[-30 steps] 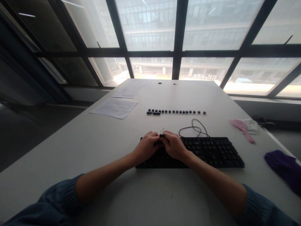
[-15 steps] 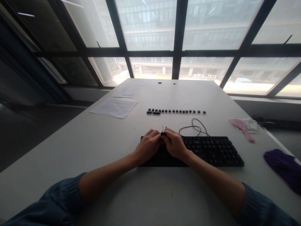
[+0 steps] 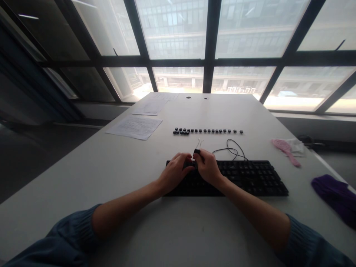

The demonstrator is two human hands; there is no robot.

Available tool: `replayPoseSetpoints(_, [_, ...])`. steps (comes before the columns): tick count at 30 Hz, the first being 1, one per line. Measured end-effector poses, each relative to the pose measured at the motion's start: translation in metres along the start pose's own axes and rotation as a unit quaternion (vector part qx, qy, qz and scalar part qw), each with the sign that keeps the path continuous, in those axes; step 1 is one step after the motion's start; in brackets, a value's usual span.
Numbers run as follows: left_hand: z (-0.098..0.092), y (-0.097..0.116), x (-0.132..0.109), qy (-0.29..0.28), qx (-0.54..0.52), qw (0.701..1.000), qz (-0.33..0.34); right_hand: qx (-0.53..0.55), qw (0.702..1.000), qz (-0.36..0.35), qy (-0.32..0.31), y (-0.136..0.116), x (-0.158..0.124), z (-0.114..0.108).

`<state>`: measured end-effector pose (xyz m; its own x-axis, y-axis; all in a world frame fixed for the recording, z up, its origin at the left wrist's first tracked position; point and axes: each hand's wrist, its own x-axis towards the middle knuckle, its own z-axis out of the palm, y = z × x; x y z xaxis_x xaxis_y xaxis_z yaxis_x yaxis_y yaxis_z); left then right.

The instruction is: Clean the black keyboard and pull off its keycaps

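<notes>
A keycap puller [image 3: 197,151], with a small black handle and two thin wires pointing up and away, is pinched in the fingers of my right hand [image 3: 207,167]. This hand is over the left part of a black keyboard [image 3: 250,178]. Close beside it, my left hand [image 3: 175,171] rests at the keyboard's left end, thumb and fingers apart with nothing visible between them. Both hands hide many keys beneath them. Beyond the keyboard, several black keycaps [image 3: 213,131] lie in a row, doubled at its left end.
A black cable [image 3: 236,152] loops behind the keyboard. Written sheets of paper [image 3: 136,127] lie at the left. On the right are a pink hairbrush [image 3: 286,148], a clear plastic bag [image 3: 299,148] and a purple cloth [image 3: 332,196]. Windows stand past the white table's far edge.
The keycap puller has risen and tilted slightly right in my right hand, its wires now reaching higher. My left fingers have come off it and spread from the thumb.
</notes>
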<state>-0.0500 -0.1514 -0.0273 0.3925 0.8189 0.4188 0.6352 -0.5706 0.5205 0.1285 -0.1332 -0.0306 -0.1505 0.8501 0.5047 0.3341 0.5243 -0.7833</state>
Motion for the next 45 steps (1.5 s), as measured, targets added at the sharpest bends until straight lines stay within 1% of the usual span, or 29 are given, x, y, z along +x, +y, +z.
replayPoseSetpoints(3, [-0.001,0.001,0.002,-0.024,0.03,0.998,0.056,0.03,0.999,0.038,0.008,0.004,0.002,0.0])
replayPoseSetpoints(5, [-0.001,0.003,0.002,-0.024,0.051,0.994,0.088,0.048,0.997,0.057,0.007,0.005,0.002,0.0])
replayPoseSetpoints(9, [-0.009,0.008,0.005,0.013,0.07,0.992,0.103,0.078,0.994,0.08,0.016,0.007,0.003,0.001])
replayPoseSetpoints(12, [-0.021,0.003,0.017,0.049,0.08,0.991,0.093,0.085,0.992,0.085,0.025,0.008,0.003,0.002])
replayPoseSetpoints(14, [-0.027,-0.01,0.034,0.084,0.098,0.989,0.078,0.083,0.992,0.086,0.025,0.009,0.004,0.002])
replayPoseSetpoints(16, [-0.028,-0.031,0.055,0.109,0.123,0.984,0.065,0.085,0.992,0.09,0.022,0.01,0.004,0.003])
replayPoseSetpoints(17, [-0.026,-0.043,0.067,0.112,0.131,0.983,0.065,0.088,0.992,0.092,0.021,0.01,0.004,0.003])
replayPoseSetpoints(20, [-0.013,-0.077,0.101,0.113,0.153,0.979,0.073,0.091,0.991,0.095,0.024,0.009,0.004,0.002])
replayPoseSetpoints(22, [0.0,-0.094,0.119,0.105,0.163,0.978,0.076,0.089,0.991,0.094,0.025,0.008,0.005,0.002])
replayPoseSetpoints(24, [0.012,-0.105,0.132,0.099,0.171,0.977,0.079,0.088,0.991,0.094,0.024,0.007,0.005,0.001])
replayPoseSetpoints(27, [0.024,-0.115,0.146,0.088,0.187,0.975,0.082,0.091,0.991,0.1,0.019,0.007,0.005,0.001])
replayPoseSetpoints(30, [0.03,-0.122,0.152,0.076,0.198,0.974,0.08,0.093,0.99,0.104,0.013,0.009,0.004,0.002])
replayPoseSetpoints(33, [0.032,-0.126,0.152,0.074,0.197,0.974,0.083,0.095,0.99,0.106,0.011,0.009,0.004,0.002])
replayPoseSetpoints(38, [0.033,-0.127,0.151,0.069,0.192,0.975,0.085,0.095,0.99,0.104,0.009,0.01,0.003,0.003])
replayPoseSetpoints(41, [0.032,-0.125,0.15,0.074,0.19,0.975,0.086,0.098,0.989,0.107,0.012,0.01,0.003,0.003])
replayPoseSetpoints(45, [0.024,-0.122,0.148,0.09,0.193,0.974,0.077,0.097,0.989,0.107,0.014,0.009,0.003,0.003])
